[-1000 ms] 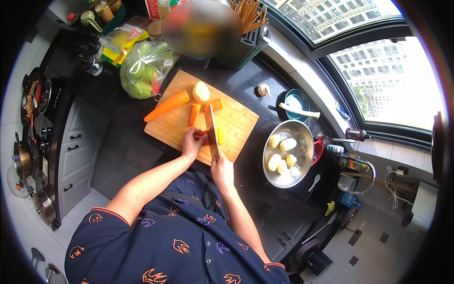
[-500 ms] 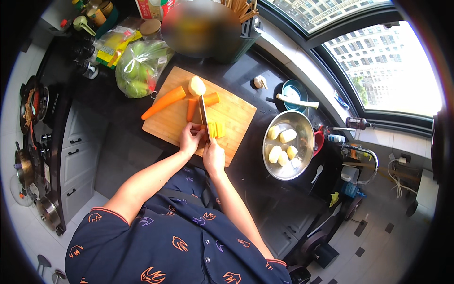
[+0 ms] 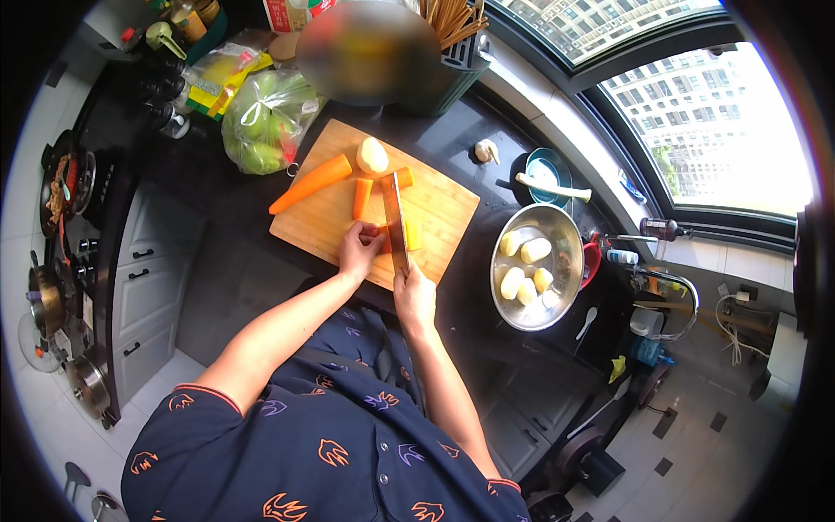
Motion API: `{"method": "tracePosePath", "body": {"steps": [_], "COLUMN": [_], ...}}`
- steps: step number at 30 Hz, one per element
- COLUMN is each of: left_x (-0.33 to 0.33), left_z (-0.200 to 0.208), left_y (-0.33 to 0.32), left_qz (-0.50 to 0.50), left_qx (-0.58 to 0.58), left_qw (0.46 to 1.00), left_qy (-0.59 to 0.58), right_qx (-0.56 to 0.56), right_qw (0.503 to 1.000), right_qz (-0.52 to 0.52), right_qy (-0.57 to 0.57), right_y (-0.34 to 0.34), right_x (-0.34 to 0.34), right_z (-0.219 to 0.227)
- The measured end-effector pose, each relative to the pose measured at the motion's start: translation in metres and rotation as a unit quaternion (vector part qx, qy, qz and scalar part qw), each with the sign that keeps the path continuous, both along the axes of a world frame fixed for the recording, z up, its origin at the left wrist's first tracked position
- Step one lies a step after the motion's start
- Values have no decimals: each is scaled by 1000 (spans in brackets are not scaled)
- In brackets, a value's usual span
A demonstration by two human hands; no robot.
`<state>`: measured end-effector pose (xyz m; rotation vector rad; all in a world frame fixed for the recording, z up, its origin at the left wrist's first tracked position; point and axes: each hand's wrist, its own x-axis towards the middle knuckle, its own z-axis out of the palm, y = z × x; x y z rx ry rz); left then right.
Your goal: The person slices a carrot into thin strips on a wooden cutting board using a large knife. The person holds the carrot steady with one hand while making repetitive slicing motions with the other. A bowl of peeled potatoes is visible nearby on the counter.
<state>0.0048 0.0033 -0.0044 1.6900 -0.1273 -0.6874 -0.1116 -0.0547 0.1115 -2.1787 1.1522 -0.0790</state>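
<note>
My right hand (image 3: 416, 300) grips the handle of a kitchen knife (image 3: 396, 222), its long blade pointing away from me over the wooden cutting board (image 3: 444, 204). Just left of the blade, the fingers of my left hand (image 3: 357, 250) are closed on a small orange carrot piece, mostly hidden by fingers and knife. Bright yellow-orange cut pieces (image 3: 413, 234) lie right of the blade, partly covered by it. Farther back on the board are a long peeled carrot (image 3: 311, 184), a carrot chunk (image 3: 362, 198), another chunk (image 3: 404, 177) beside the blade, and a peeled potato (image 3: 372, 156).
To the right, a steel bowl (image 3: 537, 317) holds several peeled potatoes. Behind it sit a garlic bulb (image 3: 486, 151) and a teal bowl (image 3: 546, 165) with a pale stick across it. A bag of green produce (image 3: 265, 122) stands behind the board, near a chopstick holder (image 3: 457, 78).
The knife has shifted right and its blade now covers part of the cut pieces. My right hand has moved slightly right and nearer to me; my left hand stays beside the blade.
</note>
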Motion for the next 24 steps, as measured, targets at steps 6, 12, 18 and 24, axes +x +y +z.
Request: {"method": "tracePosePath", "body": {"steps": [6, 12, 18, 24], "left_x": [-1, -1, -1, -1], "left_z": [-13, -15, -8, -1], "left_y": [0, -1, -2, -3], "left_qz": [5, 10, 11, 13], "left_qx": [-22, -28, -29, -3], "left_qw": [1000, 999, 999, 1000], "left_qy": [9, 15, 10, -12], "right_qx": [43, 55, 53, 55], "right_qw": [996, 998, 998, 998], "right_qz": [-35, -28, -14, -9], "right_qy": [-63, -31, -26, -19], "right_y": [2, 6, 5, 5], "right_x": [-21, -33, -38, -39], "right_z": [9, 19, 20, 17]}}
